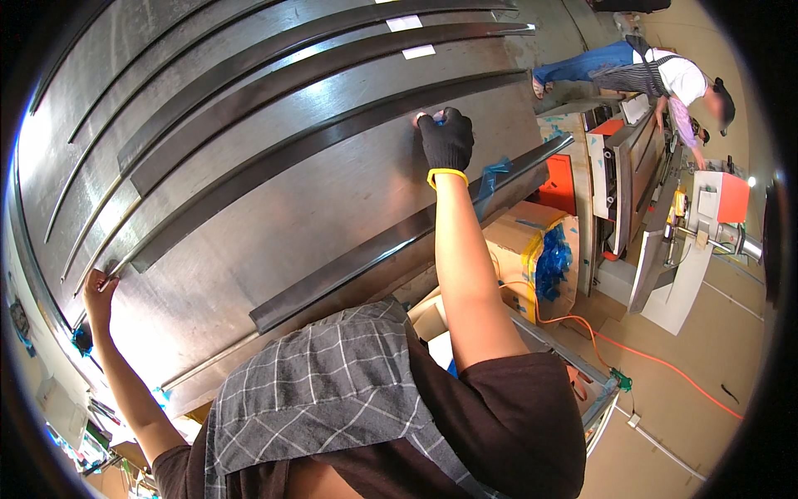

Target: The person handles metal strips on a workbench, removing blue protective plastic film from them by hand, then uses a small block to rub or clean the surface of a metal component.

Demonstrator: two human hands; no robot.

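Note:
My bare left hand [100, 293] is at the far left of the metal tabletop [332, 191], fingers pinched on the end of a thin metal rod [125, 259]. That rod runs from the lower end of a long dark metal strip [332, 129], which lies across the table. In a black glove with a yellow cuff, my right hand [447, 140] rests just below the strip's right part. Its fingers are curled closed, with a bare fingertip showing and a bit of blue between them; what they hold is too small to make out.
More long dark strips [324, 71] lie beyond, with white paper labels [418, 51]. A nearer dark strip [382, 245] along the table edge carries blue tape [492, 176]. To the right are a cardboard box [519, 237], an orange cord [640, 353] and a co-worker [677, 79].

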